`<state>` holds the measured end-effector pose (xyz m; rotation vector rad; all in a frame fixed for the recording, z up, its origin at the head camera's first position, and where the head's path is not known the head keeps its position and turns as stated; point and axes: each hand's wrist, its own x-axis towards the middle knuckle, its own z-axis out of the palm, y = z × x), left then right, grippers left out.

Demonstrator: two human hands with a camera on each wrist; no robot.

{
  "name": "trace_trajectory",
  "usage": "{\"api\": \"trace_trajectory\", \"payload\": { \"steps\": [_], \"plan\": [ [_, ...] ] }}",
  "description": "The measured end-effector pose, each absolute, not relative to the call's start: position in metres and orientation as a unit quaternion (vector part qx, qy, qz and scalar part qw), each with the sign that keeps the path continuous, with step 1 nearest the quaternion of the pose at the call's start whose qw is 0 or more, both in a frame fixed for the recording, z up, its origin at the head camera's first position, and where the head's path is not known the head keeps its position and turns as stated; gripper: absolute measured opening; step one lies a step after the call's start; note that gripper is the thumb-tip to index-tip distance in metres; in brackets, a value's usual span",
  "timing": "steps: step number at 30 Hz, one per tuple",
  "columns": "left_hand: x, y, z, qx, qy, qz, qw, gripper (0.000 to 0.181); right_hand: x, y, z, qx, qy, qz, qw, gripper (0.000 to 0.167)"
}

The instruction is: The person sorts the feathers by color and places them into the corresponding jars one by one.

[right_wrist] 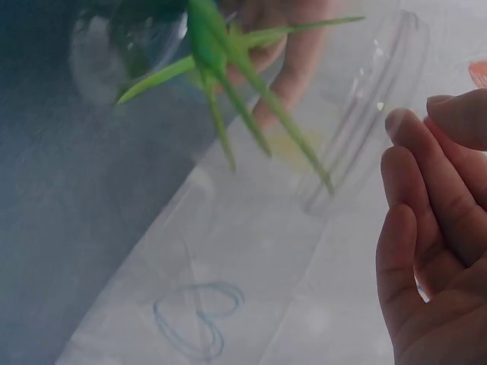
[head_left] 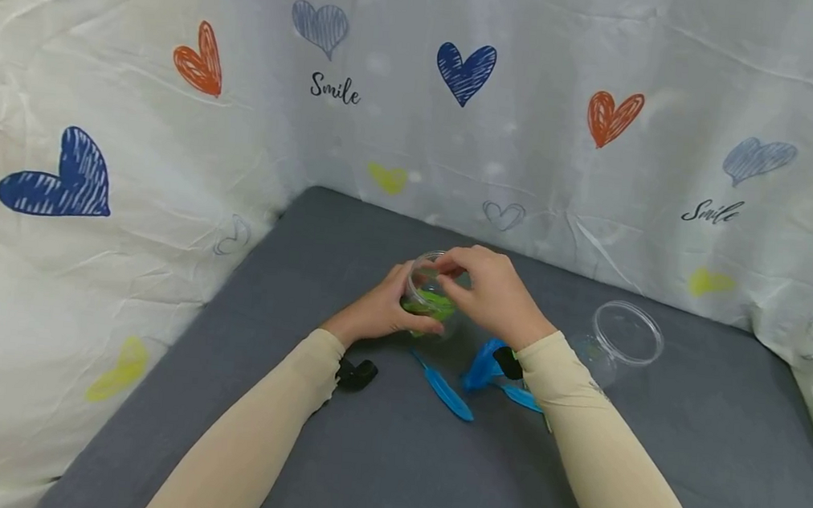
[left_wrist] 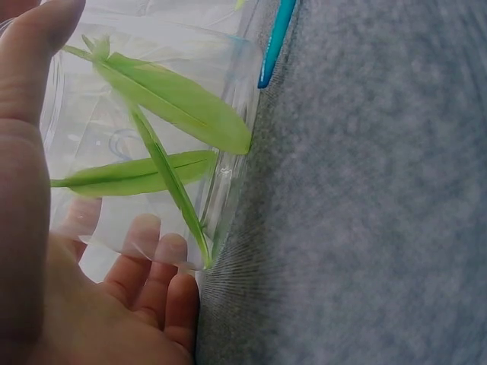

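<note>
Clear jar (left_wrist: 194,55) sits at the centre of the head view, mouth upward, green feathers (left_wrist: 183,106) inside. Left hand (head_left: 387,309): grip curled round the jar's side. Right hand (head_left: 486,289): at the rim, contact uncertain; fingers loosely bent, thumb and index close together, nothing visible in the grip. Cannot tell whether the base touches the grey surface (head_left: 416,481). Blue feather (head_left: 448,395) lies just below centre of frame; bunched blue piece (head_left: 481,365) to its right, second blue feather (head_left: 520,397) partly hidden by the right sleeve (head_left: 600,448). Clear round-rimmed item (head_left: 628,333): right of centre, well apart from the jar.
</note>
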<state>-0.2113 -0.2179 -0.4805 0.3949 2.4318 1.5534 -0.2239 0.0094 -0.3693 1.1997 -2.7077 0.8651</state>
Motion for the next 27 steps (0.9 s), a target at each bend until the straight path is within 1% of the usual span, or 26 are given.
{"api": "trace_trajectory", "payload": {
  "steps": [5, 9, 14, 20, 27],
  "plan": [
    [-0.213, -0.215, -0.480, 0.129, 0.840, 0.517, 0.104, 0.099, -0.215, 0.034, -0.367, 0.376, -0.882, 0.279, 0.058, 0.019],
    [-0.213, -0.216, -0.481, 0.124, 0.844, 0.512, 0.098, 0.098, -0.207, 0.056, -0.370, 0.355, -0.891, 0.276, 0.067, 0.019],
    [-0.215, -0.217, -0.482, 0.125, 0.849, 0.504, 0.096, 0.100, -0.190, 0.087, -0.382, 0.334, -0.903, 0.264, 0.062, 0.018],
    [-0.217, -0.219, -0.484, 0.130, 0.852, 0.498, 0.096, 0.102, -0.171, 0.118, -0.405, 0.307, -0.916, 0.254, 0.041, 0.018],
    [-0.220, -0.217, -0.485, 0.125, 0.853, 0.496, 0.098, 0.100, -0.166, 0.139, -0.425, 0.282, -0.929, 0.237, 0.028, 0.018]
  ]
}}
